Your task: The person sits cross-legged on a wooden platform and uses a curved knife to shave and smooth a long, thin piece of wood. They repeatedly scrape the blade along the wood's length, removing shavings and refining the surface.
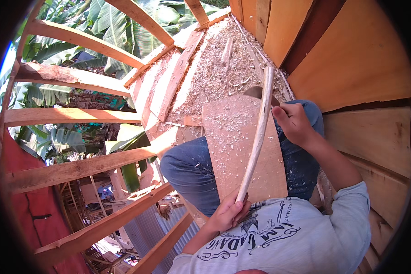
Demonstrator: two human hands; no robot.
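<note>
Noted between 5 and 6 o'clock: left hand [233,212] closed around the near end of a pale, curved wooden stick [259,130], slanting up to between 1 and 2. Observed just short of 3: right hand [293,122] fisted on a knife [253,92], handle hidden, blade crossing behind the stick. Found beneath, across jeans [187,169]: thin board [233,146], flecked with wood shavings [210,75]. Recorded at 9: timber slats [77,116]; at 11: banana leaves [118,32]; at 2: plank wall [351,59].
</note>
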